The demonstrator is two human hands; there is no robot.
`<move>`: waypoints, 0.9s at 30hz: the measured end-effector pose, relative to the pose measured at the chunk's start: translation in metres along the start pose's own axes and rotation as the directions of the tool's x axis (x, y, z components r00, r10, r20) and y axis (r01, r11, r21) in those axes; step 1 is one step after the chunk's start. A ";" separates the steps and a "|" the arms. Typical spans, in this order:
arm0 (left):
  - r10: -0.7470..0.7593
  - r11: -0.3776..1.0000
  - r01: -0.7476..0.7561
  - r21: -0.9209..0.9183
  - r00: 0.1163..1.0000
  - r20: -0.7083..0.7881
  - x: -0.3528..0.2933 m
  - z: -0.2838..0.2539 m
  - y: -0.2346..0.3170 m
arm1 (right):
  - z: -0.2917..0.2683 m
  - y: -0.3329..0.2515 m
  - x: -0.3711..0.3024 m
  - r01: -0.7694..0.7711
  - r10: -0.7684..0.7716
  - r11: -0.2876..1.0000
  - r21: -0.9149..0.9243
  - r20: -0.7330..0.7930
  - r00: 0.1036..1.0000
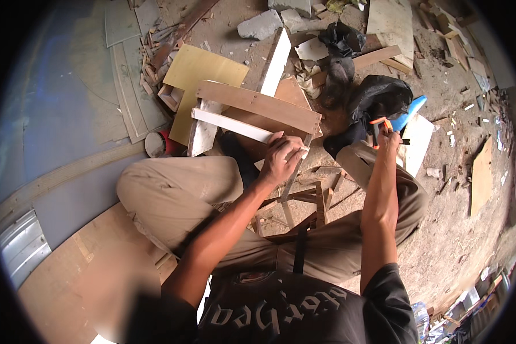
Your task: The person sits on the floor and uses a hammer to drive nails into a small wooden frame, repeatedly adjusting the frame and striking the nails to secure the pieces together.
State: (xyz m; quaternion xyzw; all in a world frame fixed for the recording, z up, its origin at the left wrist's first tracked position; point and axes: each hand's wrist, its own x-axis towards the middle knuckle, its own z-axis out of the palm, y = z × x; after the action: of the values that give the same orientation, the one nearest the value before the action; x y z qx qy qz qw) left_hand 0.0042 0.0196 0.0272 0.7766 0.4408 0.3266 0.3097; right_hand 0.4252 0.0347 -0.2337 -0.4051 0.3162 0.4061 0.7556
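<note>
My left hand (284, 156) pinches the right end of a white wooden strip (232, 124), at the corner of a small wooden frame. The strip lies along the near side of the frame's brown curved board (258, 106). A white side piece (204, 135) stands under the frame's left end. Out to the right, my right hand (389, 139) is closed around an orange-and-black tool (380, 122); its exact kind is hard to make out. Just beyond that hand is a blue object (409, 113), partly hidden, beside a black plastic bag (381, 97).
Yellowish board (206, 70) lies behind the frame, with a white plank (276, 62) leaning near it. Between my legs is a brown wooden stool-like frame (320, 203). Concrete chunks (260, 25), wood scraps and a loose plywood piece (481, 176) litter the floor. Large painted panels (57, 86) stand left.
</note>
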 end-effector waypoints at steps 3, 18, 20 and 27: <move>-0.020 1.000 0.020 -0.022 0.999 -0.032 -0.006 -0.002 0.000 | 0.050 0.014 -0.094 0.172 -0.172 0.985 -0.001 -0.003 0.985; 0.200 0.979 -0.204 -0.010 0.970 -0.134 -0.009 0.018 -0.015 | -0.037 0.025 -0.488 0.720 0.078 0.071 -0.690 0.724 0.685; 0.233 0.972 -0.233 0.018 0.961 -0.146 -0.008 0.015 -0.020 | -0.056 0.043 -0.494 0.735 0.093 -0.225 -0.639 0.737 0.669; 0.262 0.962 -0.249 0.114 0.957 -0.125 -0.009 0.001 -0.007 | -0.075 0.059 -0.497 0.813 0.022 -0.319 -0.487 0.854 0.520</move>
State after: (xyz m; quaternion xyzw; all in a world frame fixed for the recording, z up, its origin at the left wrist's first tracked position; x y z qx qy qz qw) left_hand -0.0022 0.0141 0.0195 0.8165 0.3723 0.3955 0.1955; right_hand 0.1294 -0.1879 0.1111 -0.7465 -0.5100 0.2522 0.3450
